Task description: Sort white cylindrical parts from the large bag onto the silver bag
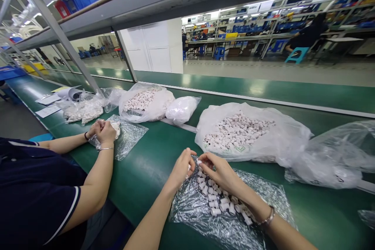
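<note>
My right hand point(220, 171) pinches a small white plastic piece point(199, 162) between thumb and fingertips. Close by on the left, my left hand point(182, 168) has its fingers curled, with bits of white plastic showing at them. Under both hands lies a clear, crinkled plastic bag point(275, 197). Loose short white tube-like pieces point(224, 206) are spread over it, partly covered by my right hand and forearm. Just beyond stands a large open bag point(293, 134) full of the same kind of pieces point(240, 129).
At left a co-worker point(38, 187) handles white pieces over another clear bag point(131, 131). More filled bags point(164, 99) line the green bench point(140, 179). Papers point(48, 110) lie at far left. Metal posts point(124, 54) and an overhead shelf point(146, 0) rise behind.
</note>
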`<state>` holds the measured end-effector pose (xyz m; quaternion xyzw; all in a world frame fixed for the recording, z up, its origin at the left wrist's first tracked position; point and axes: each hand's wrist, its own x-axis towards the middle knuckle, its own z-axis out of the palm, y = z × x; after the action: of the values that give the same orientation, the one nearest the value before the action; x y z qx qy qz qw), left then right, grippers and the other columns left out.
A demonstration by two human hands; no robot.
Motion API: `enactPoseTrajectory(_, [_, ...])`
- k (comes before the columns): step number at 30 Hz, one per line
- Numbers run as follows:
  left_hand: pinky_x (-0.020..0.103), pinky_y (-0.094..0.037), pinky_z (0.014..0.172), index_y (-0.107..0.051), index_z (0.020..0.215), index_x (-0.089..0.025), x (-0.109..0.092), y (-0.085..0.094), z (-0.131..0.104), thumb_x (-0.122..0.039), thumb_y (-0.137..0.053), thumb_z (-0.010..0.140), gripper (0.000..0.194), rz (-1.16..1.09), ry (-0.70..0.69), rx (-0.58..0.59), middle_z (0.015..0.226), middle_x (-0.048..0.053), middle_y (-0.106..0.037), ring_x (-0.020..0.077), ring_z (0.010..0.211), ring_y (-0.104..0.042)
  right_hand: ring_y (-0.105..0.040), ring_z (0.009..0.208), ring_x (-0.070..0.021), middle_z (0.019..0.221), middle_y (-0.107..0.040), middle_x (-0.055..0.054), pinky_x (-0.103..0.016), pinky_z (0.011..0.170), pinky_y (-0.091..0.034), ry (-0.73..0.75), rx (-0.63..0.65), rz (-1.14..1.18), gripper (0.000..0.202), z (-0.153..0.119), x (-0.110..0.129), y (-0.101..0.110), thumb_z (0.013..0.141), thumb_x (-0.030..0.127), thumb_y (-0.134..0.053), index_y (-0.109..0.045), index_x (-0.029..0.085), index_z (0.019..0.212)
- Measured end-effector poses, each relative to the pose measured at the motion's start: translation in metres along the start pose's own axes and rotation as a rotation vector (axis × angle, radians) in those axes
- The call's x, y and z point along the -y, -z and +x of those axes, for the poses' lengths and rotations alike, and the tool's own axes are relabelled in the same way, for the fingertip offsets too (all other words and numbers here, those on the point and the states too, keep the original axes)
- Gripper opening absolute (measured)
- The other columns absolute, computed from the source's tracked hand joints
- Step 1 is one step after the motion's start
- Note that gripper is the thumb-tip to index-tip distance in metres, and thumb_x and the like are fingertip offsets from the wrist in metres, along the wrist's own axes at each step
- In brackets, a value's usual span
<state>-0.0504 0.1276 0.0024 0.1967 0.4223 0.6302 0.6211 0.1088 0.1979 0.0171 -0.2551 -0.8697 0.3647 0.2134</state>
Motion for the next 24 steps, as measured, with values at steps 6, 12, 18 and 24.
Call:
enactPoseTrajectory(6, [0.01, -0.019, 0.03, -0.06, 0.085, -0.009, -0.021, 0.022, 0.009, -0.03, -0.04, 0.099, 0.031, -0.455, 0.057, -0.061, 0.059, -0.003, -0.041, 0.0035, 0.041, -0.032, -0.058, 0.087, -0.0227, 0.092, -0.063, -0.005, -0.036, 0.074, -0.049, 0.157, 0.038, -0.248, 0.01, -0.002, -0.011, -0.013, 0.098, 0.029, -0.051, -0.058, 0.022, 0.096])
enactPoseTrajectory(12, [0.017, -0.055, 0.058, -0.061, 0.083, -0.009, -0.011, 0.014, 0.011, -0.026, -0.038, 0.099, 0.033, -0.623, 0.052, -0.154, 0.077, 0.008, -0.057, 0.0101, 0.068, -0.061, -0.057, 0.086, -0.0221, 0.089, -0.063, -0.005, -0.036, 0.074, -0.048, 0.185, -0.066, -0.21, 0.013, -0.002, 0.005, -0.008, 0.099, 0.025, -0.049, -0.058, 0.022, 0.091])
enactPoseTrajectory(18, [0.03, -0.057, 0.078, -0.065, 0.082, -0.006, 0.011, -0.007, 0.009, -0.035, -0.043, 0.097, 0.039, -0.587, 0.086, -0.124, 0.09, 0.017, -0.068, 0.0214, 0.085, -0.068, -0.061, 0.09, -0.0225, 0.099, -0.065, -0.006, -0.034, 0.075, -0.049, 0.187, -0.071, -0.148, 0.013, -0.009, 0.014, -0.022, 0.094, 0.026, -0.059, -0.057, 0.024, 0.106])
enactPoseTrajectory(24, [0.03, -0.054, 0.084, -0.068, 0.081, -0.007, 0.023, -0.017, 0.006, -0.043, -0.042, 0.097, 0.047, -0.48, 0.134, -0.06, 0.092, 0.016, -0.07, 0.022, 0.089, -0.069, -0.062, 0.085, -0.0235, 0.093, -0.065, -0.005, -0.035, 0.073, -0.048, 0.178, -0.054, -0.274, 0.003, -0.011, 0.016, -0.032, 0.092, 0.023, -0.058, -0.059, 0.022, 0.095])
